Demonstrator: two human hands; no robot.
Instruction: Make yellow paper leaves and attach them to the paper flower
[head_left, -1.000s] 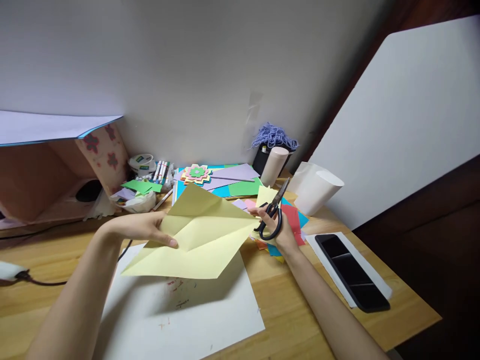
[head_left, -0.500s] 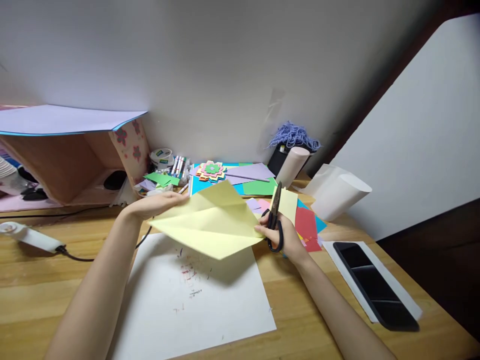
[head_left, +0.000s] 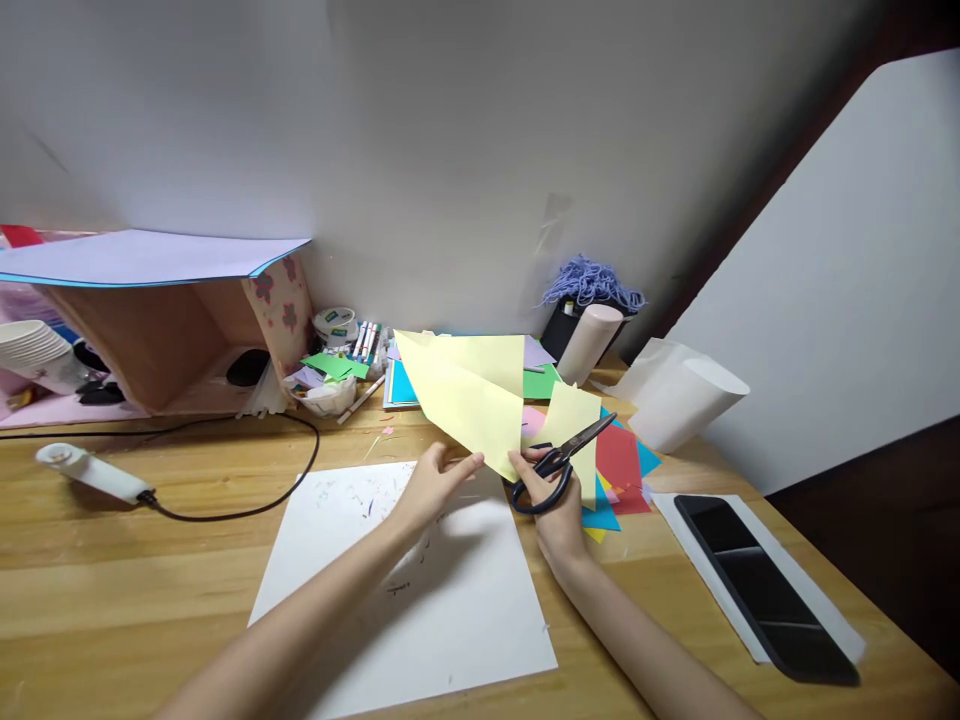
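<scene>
A creased sheet of pale yellow paper point(head_left: 472, 390) is held up, tilted, above the back edge of a white sheet point(head_left: 480, 610). At its lower edge is my left hand point(head_left: 427, 495), thumb in front and the fingers partly hidden behind the paper. My right hand point(head_left: 559, 515) grips black-handled scissors point(head_left: 577, 442) by the loops, blades pointing up and right. Its thumb also meets the yellow sheet's lower right corner. Behind the scissors lies another pale yellow piece point(head_left: 574, 410), over red paper point(head_left: 621, 465) and blue scraps.
A phone point(head_left: 761, 580) lies at the right on white paper. Behind it stand a white paper roll point(head_left: 686, 400) and a pink roll point(head_left: 590, 345). At left are a box point(head_left: 281, 330) and a white corded device point(head_left: 94, 475). Markers point(head_left: 366, 342) stand at the back.
The yellow sheet has turned more upright and moved up and away. My left hand has shifted from its left corner to its lower edge. The scissors have tipped to the right.
</scene>
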